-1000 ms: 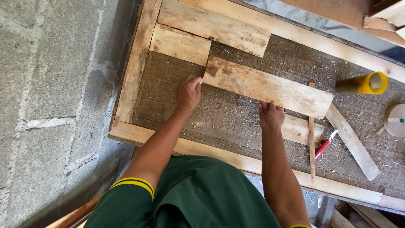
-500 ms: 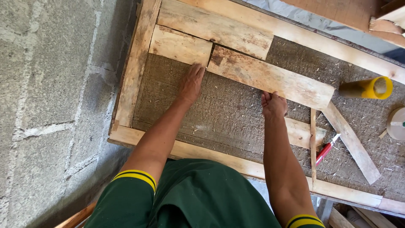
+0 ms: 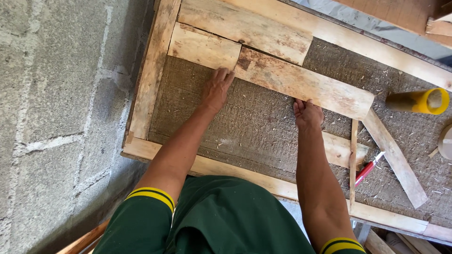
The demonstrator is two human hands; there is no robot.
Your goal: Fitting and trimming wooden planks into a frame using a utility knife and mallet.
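our left fingers [image 3: 225,75] lie flat and spread, gripping nothing, their tips pressed to the lower edge of the long plank [image 3: 301,82] near its end by the short board. our left hand [image 3: 215,90] rests palm down on the rough fibre panel [image 3: 245,127] just below that edge. our right fingers [image 3: 301,104] are curled loosely, not closed around anything, knuckles pushed against the same lower edge further along; the right hand [image 3: 308,114] sits on the panel too. the long plank lies slanted across the panel, its left end butted against the short board [image 3: 202,46], with a wider board [image 3: 245,26] just above both. all this sits inside a wooden frame [image 3: 150,70] whose near rail runs just in front of our green shirt [image 3: 226,221]. beside the right forearm lie a thin stick [image 3: 353,164], a loose slat [image 3: 394,157] and a red utility knife [image 3: 369,167]. further right a yellow tape roll [image 3: 423,101] lies on its side. to the left stands a grey block wall [image 3: 56,117].
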